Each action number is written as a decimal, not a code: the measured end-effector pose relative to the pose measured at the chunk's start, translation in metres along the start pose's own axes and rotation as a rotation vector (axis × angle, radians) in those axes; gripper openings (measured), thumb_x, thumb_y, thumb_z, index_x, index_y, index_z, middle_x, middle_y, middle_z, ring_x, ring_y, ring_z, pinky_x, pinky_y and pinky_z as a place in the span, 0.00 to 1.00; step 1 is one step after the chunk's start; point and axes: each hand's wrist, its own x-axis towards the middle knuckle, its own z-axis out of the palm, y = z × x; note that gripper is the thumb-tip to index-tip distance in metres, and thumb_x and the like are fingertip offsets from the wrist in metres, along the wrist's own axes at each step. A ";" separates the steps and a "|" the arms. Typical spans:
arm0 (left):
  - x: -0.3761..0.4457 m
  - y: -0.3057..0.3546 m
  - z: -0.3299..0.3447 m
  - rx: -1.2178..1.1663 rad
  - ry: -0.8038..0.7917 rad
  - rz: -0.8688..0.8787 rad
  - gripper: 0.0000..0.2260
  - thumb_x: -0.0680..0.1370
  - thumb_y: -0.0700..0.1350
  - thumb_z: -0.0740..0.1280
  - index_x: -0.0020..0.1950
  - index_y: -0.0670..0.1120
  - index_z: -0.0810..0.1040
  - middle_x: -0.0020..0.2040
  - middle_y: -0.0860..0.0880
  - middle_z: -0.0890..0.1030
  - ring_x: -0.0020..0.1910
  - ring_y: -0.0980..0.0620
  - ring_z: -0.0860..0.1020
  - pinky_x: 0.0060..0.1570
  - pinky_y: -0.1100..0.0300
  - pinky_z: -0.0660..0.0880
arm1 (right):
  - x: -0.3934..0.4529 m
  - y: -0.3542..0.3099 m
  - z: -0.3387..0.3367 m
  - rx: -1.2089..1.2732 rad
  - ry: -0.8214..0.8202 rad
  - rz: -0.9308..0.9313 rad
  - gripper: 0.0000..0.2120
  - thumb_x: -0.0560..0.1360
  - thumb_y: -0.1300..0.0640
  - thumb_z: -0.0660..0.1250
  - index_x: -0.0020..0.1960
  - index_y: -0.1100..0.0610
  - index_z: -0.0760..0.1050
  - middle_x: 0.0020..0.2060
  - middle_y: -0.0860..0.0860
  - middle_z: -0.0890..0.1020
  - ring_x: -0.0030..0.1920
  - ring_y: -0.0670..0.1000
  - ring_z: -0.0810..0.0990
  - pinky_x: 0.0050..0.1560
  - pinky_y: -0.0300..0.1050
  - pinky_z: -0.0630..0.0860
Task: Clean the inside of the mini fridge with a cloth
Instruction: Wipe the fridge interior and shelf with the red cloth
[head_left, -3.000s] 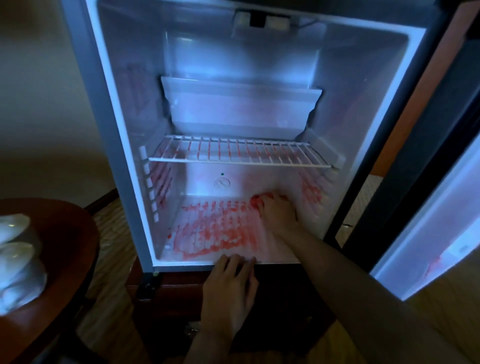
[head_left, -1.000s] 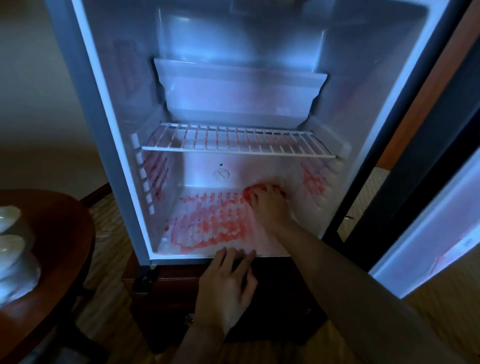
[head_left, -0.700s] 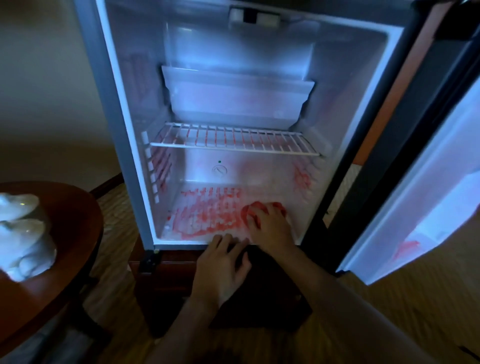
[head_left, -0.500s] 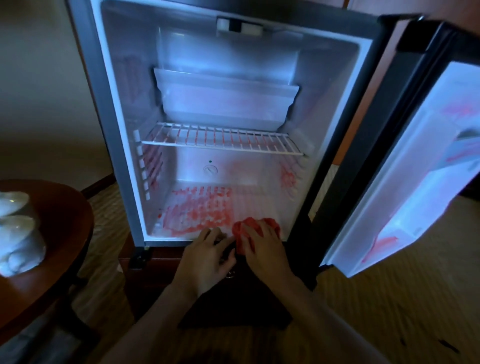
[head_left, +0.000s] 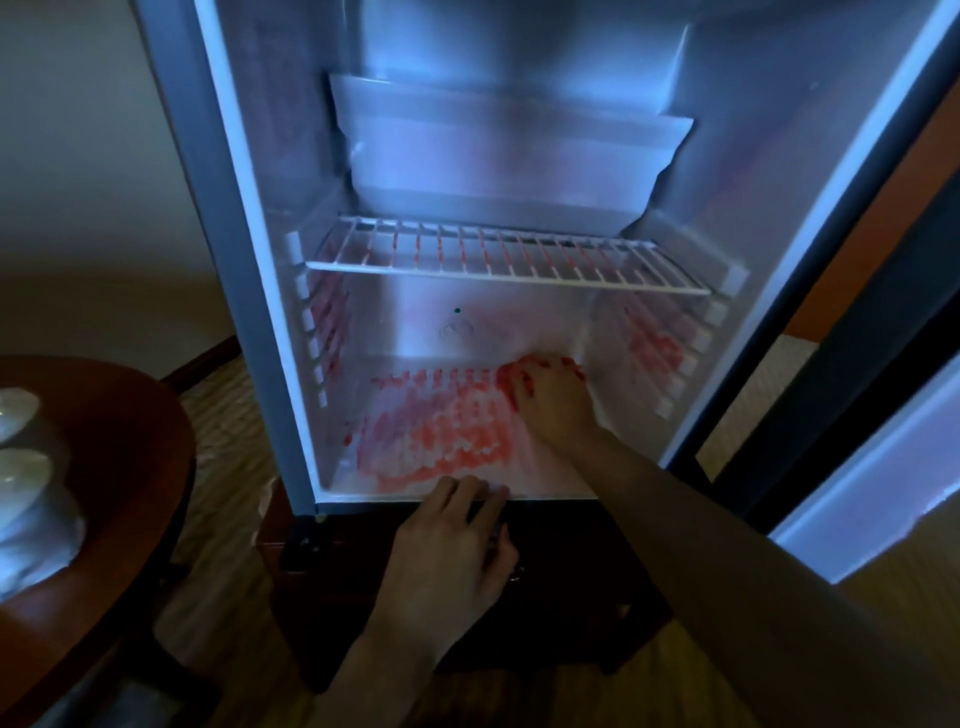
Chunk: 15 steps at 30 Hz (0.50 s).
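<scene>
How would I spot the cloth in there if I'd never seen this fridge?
Start at the open fridge and look below the wire shelf to the floor at the bottom. Near the back right of that floor, the right hand presses on the cloth, which peeks out around the fingers. It is a solid red lump, unlike the faint pink streaks on the floor beside it.

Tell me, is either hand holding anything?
The right hand presses a red cloth from above onto the fridge floor; the left hand holds nothing.

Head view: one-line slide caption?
Right hand presses a red cloth on the mini fridge floor; left hand braces its front edge.
</scene>
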 end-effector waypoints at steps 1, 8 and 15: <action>-0.001 0.001 -0.002 -0.002 -0.011 -0.007 0.19 0.78 0.52 0.63 0.66 0.48 0.78 0.58 0.53 0.75 0.57 0.53 0.74 0.49 0.61 0.76 | 0.007 0.000 0.001 -0.005 -0.001 -0.010 0.17 0.84 0.50 0.55 0.66 0.52 0.78 0.64 0.54 0.77 0.63 0.57 0.74 0.68 0.50 0.65; -0.009 0.004 -0.012 0.035 -0.072 0.020 0.22 0.79 0.52 0.61 0.71 0.47 0.76 0.65 0.51 0.77 0.66 0.52 0.73 0.62 0.59 0.75 | -0.052 0.005 -0.004 0.055 0.040 -0.051 0.14 0.83 0.51 0.59 0.63 0.52 0.79 0.60 0.55 0.78 0.58 0.59 0.74 0.63 0.51 0.67; -0.003 0.007 -0.011 0.046 -0.036 -0.021 0.19 0.77 0.50 0.63 0.65 0.46 0.80 0.58 0.51 0.77 0.58 0.51 0.75 0.53 0.58 0.77 | -0.138 0.011 -0.015 0.064 0.103 -0.210 0.15 0.83 0.51 0.55 0.62 0.49 0.77 0.59 0.45 0.79 0.57 0.54 0.74 0.64 0.55 0.69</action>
